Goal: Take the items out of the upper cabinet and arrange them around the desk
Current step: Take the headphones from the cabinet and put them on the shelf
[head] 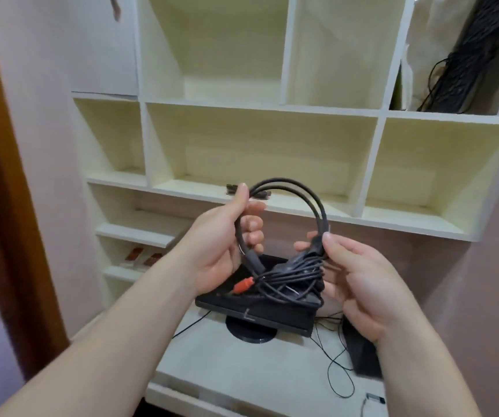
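Observation:
I hold a black headset (299,194) with a thin double headband in front of me, above the desk. My left hand (227,236) grips the left end of the band. My right hand (359,281) pinches the right end near its earpiece. A bundle of thin black cable (287,281) with an orange plug (242,285) is wrapped round the lower part of the headset. In the upper right cabinet compartment a black keyboard (470,52) leans upright with its cable, beside a white bag (434,28).
A black monitor (257,308) on a round stand sits on the white desk (242,365) below my hands. A black speaker (362,353) and loose wires lie at the right. A small dark item (232,188) lies on the middle shelf. Reddish objects (144,257) sit on a low left shelf.

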### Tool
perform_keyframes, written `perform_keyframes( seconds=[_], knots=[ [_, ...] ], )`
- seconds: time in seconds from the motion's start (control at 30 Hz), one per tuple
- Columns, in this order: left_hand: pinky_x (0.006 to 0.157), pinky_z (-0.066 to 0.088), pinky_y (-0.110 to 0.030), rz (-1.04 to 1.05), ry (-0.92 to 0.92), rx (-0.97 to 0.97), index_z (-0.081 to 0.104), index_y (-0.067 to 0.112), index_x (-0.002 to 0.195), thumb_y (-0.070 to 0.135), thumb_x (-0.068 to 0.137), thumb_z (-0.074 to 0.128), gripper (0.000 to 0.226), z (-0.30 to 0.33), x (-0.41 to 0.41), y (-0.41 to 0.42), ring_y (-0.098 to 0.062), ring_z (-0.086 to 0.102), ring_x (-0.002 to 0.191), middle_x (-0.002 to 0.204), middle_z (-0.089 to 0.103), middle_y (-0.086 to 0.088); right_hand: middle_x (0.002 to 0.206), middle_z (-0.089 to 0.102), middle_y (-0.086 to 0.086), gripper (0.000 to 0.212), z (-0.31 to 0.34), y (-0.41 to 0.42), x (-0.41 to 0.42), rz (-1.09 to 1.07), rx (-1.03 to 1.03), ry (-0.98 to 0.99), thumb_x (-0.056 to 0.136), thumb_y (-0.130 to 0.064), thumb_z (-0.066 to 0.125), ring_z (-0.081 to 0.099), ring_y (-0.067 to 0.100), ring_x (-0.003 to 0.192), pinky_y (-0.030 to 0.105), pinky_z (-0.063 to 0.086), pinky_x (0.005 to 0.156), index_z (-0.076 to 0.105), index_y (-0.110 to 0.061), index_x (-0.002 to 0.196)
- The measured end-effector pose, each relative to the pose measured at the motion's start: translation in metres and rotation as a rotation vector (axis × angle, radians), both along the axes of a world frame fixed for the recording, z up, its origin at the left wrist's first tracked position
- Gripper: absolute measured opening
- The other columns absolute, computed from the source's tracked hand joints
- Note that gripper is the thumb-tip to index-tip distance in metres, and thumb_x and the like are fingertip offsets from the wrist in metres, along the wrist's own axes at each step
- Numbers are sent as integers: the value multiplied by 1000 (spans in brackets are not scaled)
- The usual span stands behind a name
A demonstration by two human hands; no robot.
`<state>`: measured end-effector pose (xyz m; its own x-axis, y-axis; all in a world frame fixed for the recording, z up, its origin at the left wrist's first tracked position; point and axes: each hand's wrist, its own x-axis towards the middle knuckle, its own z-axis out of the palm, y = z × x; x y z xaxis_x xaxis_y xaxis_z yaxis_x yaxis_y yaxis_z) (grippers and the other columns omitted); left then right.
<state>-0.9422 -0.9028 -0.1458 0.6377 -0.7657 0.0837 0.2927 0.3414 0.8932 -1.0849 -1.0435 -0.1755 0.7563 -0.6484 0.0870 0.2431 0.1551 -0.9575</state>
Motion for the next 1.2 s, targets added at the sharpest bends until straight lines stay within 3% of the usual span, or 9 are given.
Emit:
perform_keyframes(
  seconds=[0.17, 0.27, 0.4, 0.5, 0.57, 0.67, 0.87, 1.03, 1.2],
  knots=[
    [68, 55, -30, 41, -52, 163, 67, 9, 111, 39, 99, 61, 33, -40, 65, 66, -20, 73, 80, 90, 75, -6, 108, 80, 15, 25, -25, 48, 67, -27, 77, 63, 107, -20, 51, 75, 30, 89, 36, 62, 70, 69, -3, 113],
    [70, 57, -26, 44, -104, 189, 70, 2, 111, 25, 96, 67, 28, -61, 106, 103, -23, 77, 90, 101, 79, -13, 110, 80, 11, 25, -38, 74, 110, -52, 54, 107, 106, -22, 54, 59, 29, 91, 33, 55, 76, 72, -7, 114],
    [69, 57, -24, 23, -80, 183, 69, -9, 110, 22, 95, 68, 34, -82, 154, 135, -24, 74, 87, 99, 76, -17, 107, 79, 8, 28, -55, 103, 159, -44, 69, 164, 105, -26, 58, 46, 26, 82, 41, 43, 78, 80, -10, 96],
    [65, 60, -24, 40, -14, 183, 72, 0, 99, 22, 97, 65, 23, -90, 183, 145, -22, 74, 81, 92, 75, -14, 108, 80, 15, 27, -62, 120, 189, -38, 106, 185, 105, -26, 57, 55, 28, 83, 50, 57, 87, 76, -6, 104],
    [68, 62, -23, 71, 16, 195, 73, 2, 95, 19, 97, 65, 19, -96, 201, 148, -22, 76, 80, 90, 75, -14, 108, 79, 16, 26, -66, 124, 206, -17, 124, 189, 105, -25, 58, 68, 25, 82, 45, 63, 83, 74, -6, 107],
    [65, 60, -23, 108, 23, 219, 75, 3, 90, 20, 95, 67, 19, -106, 225, 147, -22, 75, 81, 91, 77, -13, 110, 80, 13, 24, -72, 120, 230, 25, 141, 186, 103, -25, 60, 77, 23, 86, 38, 62, 79, 74, -6, 110],
    [56, 59, -21, 199, 103, 236, 75, -4, 91, 15, 94, 67, 21, -125, 273, 131, -19, 75, 71, 89, 76, -16, 113, 77, 21, 31, -93, 90, 283, 139, 225, 190, 105, -32, 55, 77, 34, 97, 47, 61, 91, 72, -6, 109],
    [59, 60, -21, 285, 72, 293, 75, -3, 93, 15, 96, 66, 20, -129, 311, 112, -21, 72, 74, 88, 75, -17, 116, 77, 16, 37, -112, 49, 331, 243, 258, 194, 103, -37, 54, 76, 31, 100, 48, 55, 101, 71, -10, 122],
    [72, 63, -29, 299, 2, 404, 76, -2, 98, 14, 90, 73, 18, -128, 343, 90, -28, 75, 84, 104, 77, -26, 113, 79, 11, 29, -126, 21, 385, 276, 182, 218, 103, -31, 58, 76, 25, 100, 43, 56, 94, 72, -10, 116]
  ],
)
